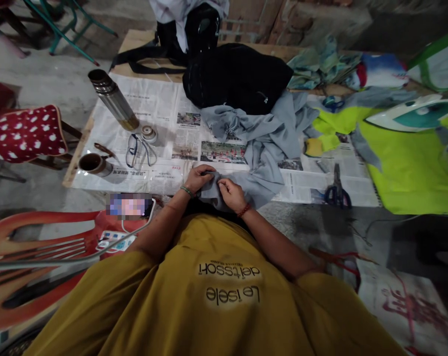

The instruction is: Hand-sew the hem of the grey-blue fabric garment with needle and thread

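Note:
A length of grey cloth (pixel 263 170) lies crumpled across the newspaper and runs down to the table's front edge. My left hand (pixel 198 178), with a green bracelet at the wrist, pinches the cloth's near end. Just to its right, my right hand (pixel 232 195), wearing a red bracelet, is closed on the same cloth with thumb and forefinger together. Any small thing between those fingertips is too small to make out. The far part of the cloth reaches a black bag (pixel 237 79).
Newspaper (pixel 159 106) covers the table. At left stand a steel flask (pixel 114 101), a mug (pixel 94 164) and glasses (pixel 140 151). Scissors (pixel 337 190), yellow-green cloth (pixel 413 168) and an iron (pixel 417 114) are at right. A red chair (pixel 61 217) holds a phone (pixel 129 205).

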A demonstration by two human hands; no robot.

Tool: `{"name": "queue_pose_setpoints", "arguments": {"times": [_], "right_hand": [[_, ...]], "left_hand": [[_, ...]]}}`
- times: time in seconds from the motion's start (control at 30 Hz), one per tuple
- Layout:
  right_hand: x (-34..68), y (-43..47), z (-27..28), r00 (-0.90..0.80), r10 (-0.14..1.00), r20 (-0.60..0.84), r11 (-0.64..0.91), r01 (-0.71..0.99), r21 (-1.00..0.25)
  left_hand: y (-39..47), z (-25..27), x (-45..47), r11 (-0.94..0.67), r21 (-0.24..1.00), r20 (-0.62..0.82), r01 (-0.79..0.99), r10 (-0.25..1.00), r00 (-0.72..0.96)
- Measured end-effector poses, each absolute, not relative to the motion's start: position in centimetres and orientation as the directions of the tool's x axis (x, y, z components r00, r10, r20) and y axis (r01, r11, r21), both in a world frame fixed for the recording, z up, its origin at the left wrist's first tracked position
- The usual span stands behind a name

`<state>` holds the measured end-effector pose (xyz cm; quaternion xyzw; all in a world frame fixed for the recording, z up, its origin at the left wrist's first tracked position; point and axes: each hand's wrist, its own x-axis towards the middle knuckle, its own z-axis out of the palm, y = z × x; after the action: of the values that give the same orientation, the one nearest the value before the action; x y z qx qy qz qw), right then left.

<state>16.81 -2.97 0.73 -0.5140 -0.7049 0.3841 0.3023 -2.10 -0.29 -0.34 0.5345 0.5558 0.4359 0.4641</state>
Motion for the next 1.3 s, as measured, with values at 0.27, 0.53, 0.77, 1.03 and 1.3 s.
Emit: {"name": "queue_pose_setpoints", "arguments": {"times": [0.27,0.53,0.77,1.03,1.3], "right_hand": [[16.3,-2.8,0.6,-0.296,0.954,-0.039,0.154,0.6,-0.785],[16.2,-2.9,1.2,-0.348,0.936,-0.06,0.199,0.662,-0.723],[16.0,-3.6,0.8,-0.423,0.906,-0.032,0.318,0.729,-0.607],[15.5,-4.9,0.5,-0.533,0.846,-0.021,0.472,0.765,-0.437],[15.2,-4.3,0.5,-0.482,0.874,-0.053,0.412,0.796,-0.443]], "left_hand": [[-0.3,-0.7,-2.2,0.022,0.98,-0.02,0.196,1.0,-0.013],[-0.4,-0.8,-2.3,-0.033,0.971,0.037,0.236,0.999,-0.012],[-1.3,-0.9,-4.0,-0.128,0.894,0.153,0.429,0.988,-0.025],[-2.2,-1.3,-5.3,0.023,0.863,0.016,0.505,0.997,-0.073],[-2.8,-0.1,-4.3,0.151,0.9,-0.116,0.408,0.987,-0.109]]}}
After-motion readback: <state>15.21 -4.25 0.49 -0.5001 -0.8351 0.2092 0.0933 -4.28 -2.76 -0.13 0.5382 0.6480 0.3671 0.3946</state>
